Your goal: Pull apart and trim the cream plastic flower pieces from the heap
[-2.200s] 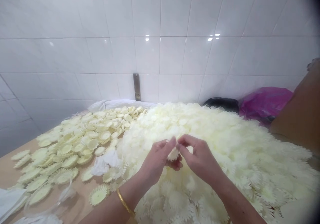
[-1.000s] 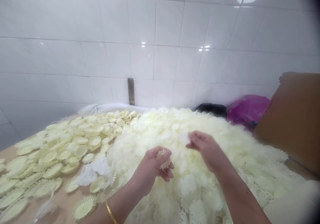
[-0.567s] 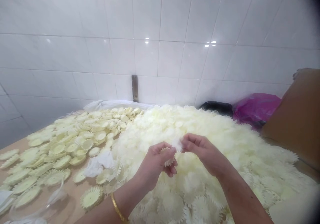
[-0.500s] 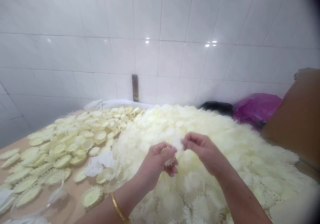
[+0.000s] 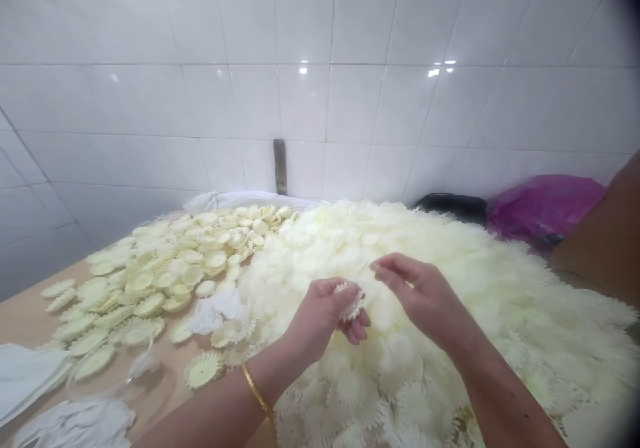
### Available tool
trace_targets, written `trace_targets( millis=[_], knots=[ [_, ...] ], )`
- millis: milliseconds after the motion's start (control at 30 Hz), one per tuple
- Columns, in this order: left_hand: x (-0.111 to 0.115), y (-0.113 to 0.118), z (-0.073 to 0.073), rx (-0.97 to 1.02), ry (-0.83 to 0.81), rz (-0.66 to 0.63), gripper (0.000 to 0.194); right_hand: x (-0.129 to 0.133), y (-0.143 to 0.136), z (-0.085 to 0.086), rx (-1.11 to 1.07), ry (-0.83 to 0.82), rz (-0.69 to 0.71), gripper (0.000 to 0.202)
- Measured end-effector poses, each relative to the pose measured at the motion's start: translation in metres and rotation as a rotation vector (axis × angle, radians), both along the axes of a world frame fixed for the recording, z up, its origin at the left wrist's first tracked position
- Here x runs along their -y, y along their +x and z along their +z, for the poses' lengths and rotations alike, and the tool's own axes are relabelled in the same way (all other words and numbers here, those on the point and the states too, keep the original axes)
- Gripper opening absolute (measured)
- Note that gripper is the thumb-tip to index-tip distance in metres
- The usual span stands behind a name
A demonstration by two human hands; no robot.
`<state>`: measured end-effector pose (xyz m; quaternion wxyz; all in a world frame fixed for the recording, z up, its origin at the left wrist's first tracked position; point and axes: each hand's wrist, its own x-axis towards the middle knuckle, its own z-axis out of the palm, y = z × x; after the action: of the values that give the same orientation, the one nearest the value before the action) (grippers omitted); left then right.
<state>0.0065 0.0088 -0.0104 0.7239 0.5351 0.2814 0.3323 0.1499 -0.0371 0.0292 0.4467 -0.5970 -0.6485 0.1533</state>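
My left hand (image 5: 325,315), with a gold bangle at its wrist, pinches a small pale toothed disc (image 5: 351,303) between thumb and fingers. To its right, my right hand (image 5: 415,291) is raised with thumb and index fingertips together; whatever they hold, if anything, is too small to name. Both hands are apart, over a large heap of pale, thin, frilly-edged discs (image 5: 500,295). On the left, many thicker yellowish toothed discs (image 5: 143,281) lie piled on the brown tabletop (image 5: 30,318). A crumpled white scrap (image 5: 216,309) lies between the two piles.
White cloth (image 5: 75,425) and a white sheet (image 5: 25,375) are at the lower left. A black object (image 5: 453,207), a magenta plastic bag (image 5: 545,205) and a brown box (image 5: 605,235) stand at the right. Behind is a tiled wall (image 5: 350,101) with a metal strip (image 5: 280,167).
My right hand has moved away from the disc in my left hand, and the white bit between them is no longer visible. The view has shifted left and downward.
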Motion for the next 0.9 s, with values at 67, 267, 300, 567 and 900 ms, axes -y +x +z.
trace_targets(
  millis=[67,267,300,567,900],
  knots=[
    [-0.001,0.0,0.0,-0.016,-0.004,0.006,0.032,0.002,-0.003,0.002,-0.023,-0.035,0.104,0.019],
    [-0.001,-0.001,0.0,-0.071,0.004,0.009,0.045,0.002,-0.016,-0.003,0.029,-0.058,0.141,0.008],
    [-0.001,-0.001,0.0,-0.076,0.005,0.006,0.047,0.002,-0.017,-0.005,0.024,-0.053,0.134,0.006],
    [0.003,0.0,0.007,-0.023,-0.002,-0.144,0.044,-0.004,-0.019,-0.01,-0.063,-0.028,0.068,0.018],
    [0.003,-0.002,0.007,-0.006,-0.06,-0.065,0.021,-0.024,0.022,-0.023,-0.069,0.168,-0.46,0.027]
  ],
)
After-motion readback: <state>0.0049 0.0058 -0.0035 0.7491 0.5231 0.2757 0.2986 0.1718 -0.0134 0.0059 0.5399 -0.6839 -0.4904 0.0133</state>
